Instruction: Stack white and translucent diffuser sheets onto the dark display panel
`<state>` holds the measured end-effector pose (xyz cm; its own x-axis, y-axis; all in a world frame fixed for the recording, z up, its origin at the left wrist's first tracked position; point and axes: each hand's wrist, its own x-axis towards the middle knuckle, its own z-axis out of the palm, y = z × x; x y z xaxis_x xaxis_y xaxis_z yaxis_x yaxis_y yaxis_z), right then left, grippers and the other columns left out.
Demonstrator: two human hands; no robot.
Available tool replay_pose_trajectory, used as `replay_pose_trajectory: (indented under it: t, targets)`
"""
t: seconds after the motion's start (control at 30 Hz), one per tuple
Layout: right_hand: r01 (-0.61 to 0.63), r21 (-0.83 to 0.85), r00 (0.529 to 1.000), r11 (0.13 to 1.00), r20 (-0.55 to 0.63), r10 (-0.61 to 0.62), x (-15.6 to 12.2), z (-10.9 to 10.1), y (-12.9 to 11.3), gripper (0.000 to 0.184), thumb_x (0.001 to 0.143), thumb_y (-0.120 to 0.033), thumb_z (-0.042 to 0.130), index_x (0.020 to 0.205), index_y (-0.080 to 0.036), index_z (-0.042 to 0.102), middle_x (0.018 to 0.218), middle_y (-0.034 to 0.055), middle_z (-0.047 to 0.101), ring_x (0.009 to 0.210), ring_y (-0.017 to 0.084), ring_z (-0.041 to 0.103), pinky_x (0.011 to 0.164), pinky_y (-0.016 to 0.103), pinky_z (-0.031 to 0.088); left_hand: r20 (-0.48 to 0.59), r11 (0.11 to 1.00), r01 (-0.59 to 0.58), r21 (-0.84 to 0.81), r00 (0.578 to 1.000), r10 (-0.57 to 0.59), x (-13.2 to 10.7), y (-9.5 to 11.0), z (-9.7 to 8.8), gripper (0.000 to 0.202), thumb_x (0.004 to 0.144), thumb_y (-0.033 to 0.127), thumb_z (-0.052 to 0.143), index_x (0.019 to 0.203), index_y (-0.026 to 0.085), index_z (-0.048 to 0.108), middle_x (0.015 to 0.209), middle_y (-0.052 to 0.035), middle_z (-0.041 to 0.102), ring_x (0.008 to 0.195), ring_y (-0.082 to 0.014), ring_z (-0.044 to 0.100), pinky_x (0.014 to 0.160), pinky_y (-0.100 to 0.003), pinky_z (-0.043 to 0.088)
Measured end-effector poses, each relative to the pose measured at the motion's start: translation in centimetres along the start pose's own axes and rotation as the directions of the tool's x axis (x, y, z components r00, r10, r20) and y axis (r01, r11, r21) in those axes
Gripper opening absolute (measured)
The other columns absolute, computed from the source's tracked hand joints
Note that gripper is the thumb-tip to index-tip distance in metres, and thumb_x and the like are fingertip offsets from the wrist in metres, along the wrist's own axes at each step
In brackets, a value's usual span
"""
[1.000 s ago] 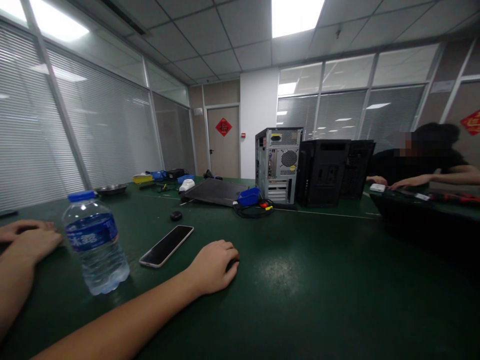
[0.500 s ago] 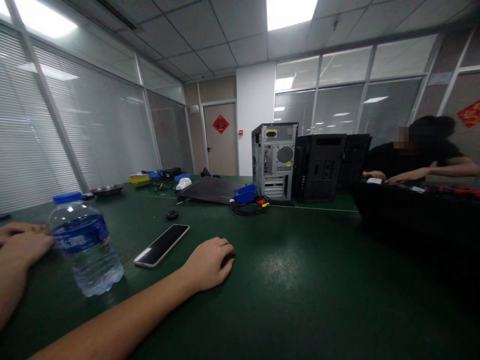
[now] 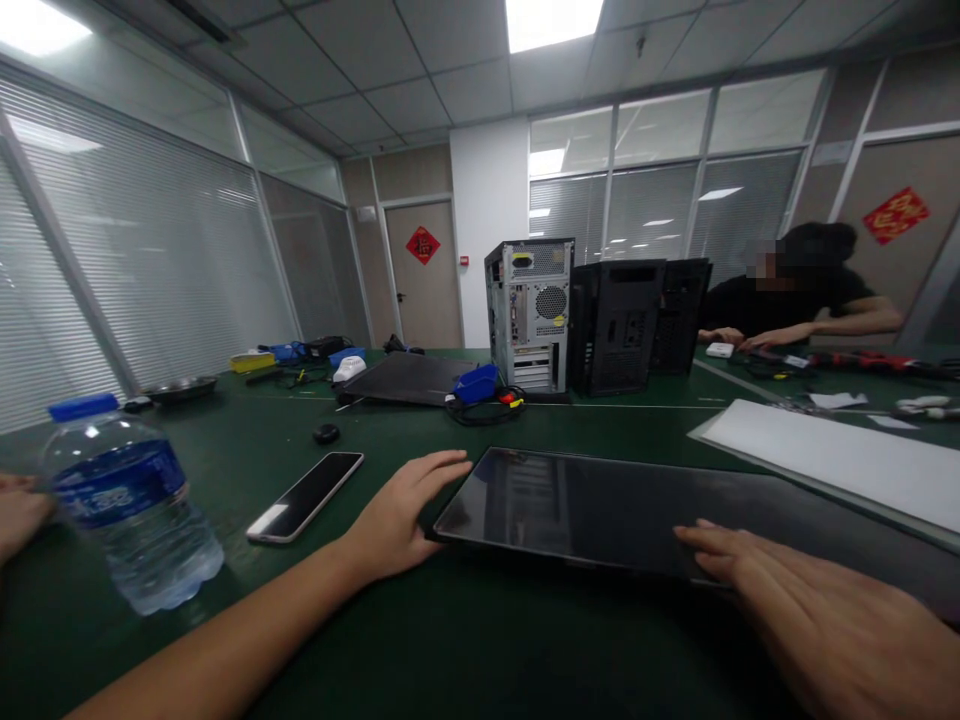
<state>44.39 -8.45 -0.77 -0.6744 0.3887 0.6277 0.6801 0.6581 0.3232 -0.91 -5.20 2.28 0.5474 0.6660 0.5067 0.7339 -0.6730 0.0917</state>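
Observation:
A flat, glossy black screen panel [image 3: 577, 505], like a monitor, lies face up in front of me on the green table [image 3: 465, 640]. My left hand [image 3: 405, 505] is at its left end, fingers stretched out and thumb spread low by the corner. My right hand [image 3: 817, 600] reaches in from the right, its fingers flat over the panel's near edge. Part of the panel is hidden under that hand. Left of my left hand lie a phone [image 3: 306, 498] and a small round black piece [image 3: 326, 433].
A water bottle [image 3: 131, 500] stands at left, beside another person's hand [image 3: 22, 515]. Computer cases [image 3: 529, 315] and a dark flat panel [image 3: 405, 380] with cables are farther back. At right are a white sheet [image 3: 840, 460], tools [image 3: 862, 360] and a seated person [image 3: 795, 290].
The black panel, raised at the right before, now lies flat before me, with the white sheet showing behind it. My right hand has come into view. My left hand has uncurled.

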Motion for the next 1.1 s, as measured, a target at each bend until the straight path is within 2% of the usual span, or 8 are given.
replay_pose_trajectory:
  t: [0.1, 0.27, 0.4, 0.53, 0.73, 0.83, 0.97, 1.1]
  targets:
    - [0.148, -0.041, 0.989, 0.988, -0.005, -0.149, 1.0, 0.6, 0.1, 0.047, 0.09, -0.023, 0.05, 0.136, -0.023, 0.057, 0.137, 0.004, 0.059, 0.11, 0.023, 0.067, 0.086, 0.036, 0.062, 0.064, 0.983, -0.182, 0.013, 0.982, 0.181, 0.1, -0.2, 0.1, 0.046, 0.094, 0.025, 0.057, 0.14, 0.026, 0.052, 0.145, -0.0121, 0.054, 0.134, -0.0278, 0.05, 0.11, -0.049, 0.044]
    - [0.161, -0.024, 0.987, 0.987, 0.024, -0.16, 2.0, 0.9, 0.5, 0.037, 0.093, -0.022, 0.048, 0.126, -0.021, 0.065, 0.134, 0.005, 0.062, 0.112, 0.022, 0.066, 0.087, 0.035, 0.062, 0.157, 0.94, -0.338, 0.046, 0.932, 0.327, 0.3, 0.4, 0.4, 0.047, 0.099, 0.014, 0.045, 0.144, 0.026, 0.049, 0.144, -0.0088, 0.057, 0.133, -0.0233, 0.053, 0.111, -0.043, 0.045]
    - [0.049, 0.105, 0.976, 0.993, 0.205, -0.069, 2.6, 1.0, 0.4, 0.038, 0.097, -0.025, 0.045, 0.13, -0.028, 0.064, 0.136, 0.0021, 0.06, 0.116, 0.021, 0.064, 0.092, 0.036, 0.06, 0.209, 0.923, -0.374, 0.087, 0.913, 0.351, 0.4, 0.5, 0.3, 0.046, 0.103, 0.016, 0.04, 0.147, 0.025, 0.045, 0.144, -0.0078, 0.058, 0.132, -0.0223, 0.055, 0.11, -0.041, 0.047]
    - [-0.114, 0.241, 0.919, 0.964, 0.394, 0.01, 2.8, 0.9, 0.6, 0.045, 0.098, -0.036, 0.049, 0.143, -0.036, 0.052, 0.146, 0.0003, 0.051, 0.125, 0.021, 0.057, 0.099, 0.035, 0.056, 0.21, 0.913, -0.385, 0.136, 0.912, 0.353, 0.5, 0.0, 0.0, 0.046, 0.104, 0.016, 0.037, 0.147, 0.027, 0.045, 0.144, -0.0065, 0.057, 0.133, -0.0224, 0.054, 0.111, -0.042, 0.047]
    - [-0.084, 0.204, 0.916, 0.975, 0.402, -0.005, 1.7, 1.1, 2.8, 0.067, 0.091, -0.047, 0.059, 0.153, -0.041, 0.034, 0.154, 0.0007, 0.04, 0.134, 0.028, 0.047, 0.103, 0.047, 0.052, 0.189, 0.899, -0.395, 0.187, 0.913, 0.362, 0.2, -0.9, -1.1, 0.044, 0.104, 0.015, 0.038, 0.145, 0.025, 0.047, 0.142, -0.0075, 0.059, 0.134, -0.0222, 0.053, 0.111, -0.041, 0.047]
    - [-0.148, 0.089, 0.935, 0.985, 0.339, 0.11, 0.3, 1.8, 5.9, 0.067, 0.09, -0.05, 0.059, 0.152, -0.037, 0.038, 0.149, 0.0047, 0.046, 0.127, 0.031, 0.054, 0.094, 0.044, 0.058, 0.217, 0.91, -0.37, 0.187, 0.919, 0.329, 0.0, -1.3, -1.4, 0.042, 0.104, 0.015, 0.037, 0.143, 0.023, 0.049, 0.143, -0.0078, 0.059, 0.134, -0.0219, 0.053, 0.111, -0.041, 0.046]
    - [-0.369, -0.114, 0.884, 0.923, 0.263, 0.386, -1.8, 3.3, 10.4, 0.045, 0.097, -0.048, 0.048, 0.124, -0.019, 0.07, 0.123, 0.0154, 0.067, 0.105, 0.029, 0.068, 0.079, 0.031, 0.06, 0.248, 0.916, -0.359, 0.177, 0.917, 0.312, -0.1, -1.4, -1.1, 0.04, 0.104, 0.015, 0.037, 0.14, 0.024, 0.051, 0.142, -0.0078, 0.06, 0.134, -0.022, 0.053, 0.109, -0.041, 0.046]
    - [-0.463, -0.014, 0.843, 0.886, 0.303, 0.445, -3.0, 4.6, 12.1, 0.042, 0.098, -0.043, 0.044, 0.116, -0.017, 0.073, 0.109, 0.0136, 0.073, 0.092, 0.023, 0.072, 0.071, 0.024, 0.057, 0.258, 0.909, -0.392, 0.143, 0.901, 0.348, 0.1, -1.1, -0.5, 0.037, 0.103, 0.016, 0.037, 0.133, 0.023, 0.058, 0.135, -0.0097, 0.065, 0.128, -0.0236, 0.059, 0.105, -0.04, 0.049]
